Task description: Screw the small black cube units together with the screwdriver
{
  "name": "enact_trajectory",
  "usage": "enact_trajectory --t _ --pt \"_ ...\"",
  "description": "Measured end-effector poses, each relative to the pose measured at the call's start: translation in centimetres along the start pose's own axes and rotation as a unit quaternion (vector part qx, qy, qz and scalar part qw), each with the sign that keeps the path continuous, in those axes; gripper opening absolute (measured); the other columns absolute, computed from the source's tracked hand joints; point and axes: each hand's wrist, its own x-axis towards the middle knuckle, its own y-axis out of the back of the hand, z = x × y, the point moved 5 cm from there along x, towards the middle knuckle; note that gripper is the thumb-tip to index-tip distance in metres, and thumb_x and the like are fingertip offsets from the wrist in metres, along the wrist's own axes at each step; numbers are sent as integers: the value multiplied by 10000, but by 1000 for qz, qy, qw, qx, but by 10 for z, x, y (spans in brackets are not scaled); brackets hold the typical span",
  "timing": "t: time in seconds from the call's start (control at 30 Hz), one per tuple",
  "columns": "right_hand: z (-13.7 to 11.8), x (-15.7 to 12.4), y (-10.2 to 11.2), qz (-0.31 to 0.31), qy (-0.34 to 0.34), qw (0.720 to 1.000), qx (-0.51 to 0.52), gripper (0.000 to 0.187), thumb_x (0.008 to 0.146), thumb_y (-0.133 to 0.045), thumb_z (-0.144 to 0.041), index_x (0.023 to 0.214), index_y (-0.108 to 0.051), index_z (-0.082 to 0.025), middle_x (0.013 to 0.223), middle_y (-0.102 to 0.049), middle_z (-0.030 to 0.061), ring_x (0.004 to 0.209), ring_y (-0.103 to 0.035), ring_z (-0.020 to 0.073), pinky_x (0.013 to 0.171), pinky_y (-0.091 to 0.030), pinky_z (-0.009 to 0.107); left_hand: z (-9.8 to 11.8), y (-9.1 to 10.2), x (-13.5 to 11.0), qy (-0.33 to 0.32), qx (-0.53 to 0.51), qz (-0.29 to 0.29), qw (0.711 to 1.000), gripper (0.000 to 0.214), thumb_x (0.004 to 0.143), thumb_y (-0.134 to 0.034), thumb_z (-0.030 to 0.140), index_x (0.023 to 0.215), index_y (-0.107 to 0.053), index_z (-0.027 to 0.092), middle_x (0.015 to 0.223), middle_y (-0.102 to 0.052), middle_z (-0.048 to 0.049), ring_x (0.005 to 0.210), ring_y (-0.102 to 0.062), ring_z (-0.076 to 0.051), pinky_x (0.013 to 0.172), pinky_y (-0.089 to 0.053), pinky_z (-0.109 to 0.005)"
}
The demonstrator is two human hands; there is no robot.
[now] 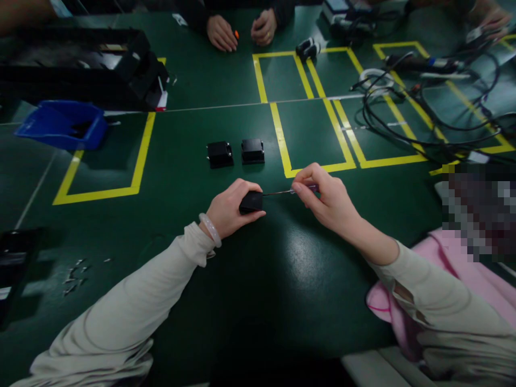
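My left hand is closed around a small black box held at the table's surface. In my right hand is a screwdriver with a clear handle, pinched between thumb and fingers. Its thin shaft points left, and the tip meets the right side of the box; the exact contact point is too small to make out. Just beyond my hands stand two similar black boxes, one on the left and one on the right, with small shiny bits at their sides.
Loose screws lie at the left. Farther back are a blue bin and black trays. Cables coil at the right, near a pink cloth. Another person's hands rest across the green table.
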Motion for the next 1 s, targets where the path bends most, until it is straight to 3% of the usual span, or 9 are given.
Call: enact_trajectory --t 0.2,0.47,0.7,0.9,1.0 --pt "-3 0 1 27 30 999 -22 57 937 -561 -200 971 -517 -211 885 -582 -5 711 -595 99 663 -463 235 0 1 0 2 -3 0 1000 381 864 -721 377 1153 -544 202 1090 -604 -60 1003 -610 -215 881 -510 -362" --pt "0 -1 1 12 4 1000 -4 97 968 -548 -280 910 -496 -221 750 -559 -40 595 -540 85 593 -418 231 1 0 0 4 -7 -8 1000 379 865 -714 383 1154 -543 206 1097 -604 -60 1010 -610 -220 891 -513 -371" --pt "-2 0 3 28 18 999 -3 52 936 -553 -205 973 -517 -213 879 -569 -7 697 -576 97 651 -456 241 1 0 0 2 -5 -10 1000 384 866 -714 388 1154 -542 201 1103 -606 -62 1018 -610 -218 899 -510 -366" --pt "1 -1 0 10 11 1000 6 100 974 -543 -282 911 -502 -215 749 -550 -45 566 -512 70 580 -408 224 2 0 0 -3 -7 -7 1000 378 868 -717 376 1152 -548 194 1096 -607 -62 1013 -608 -214 893 -507 -359" --pt "0 -1 0 13 10 1000 11 54 980 -525 -267 971 -507 -217 835 -580 -23 587 -525 70 593 -424 231 1 0 0 -4 -7 -6 1000 378 867 -717 379 1151 -546 197 1093 -604 -61 1007 -608 -213 890 -508 -358"
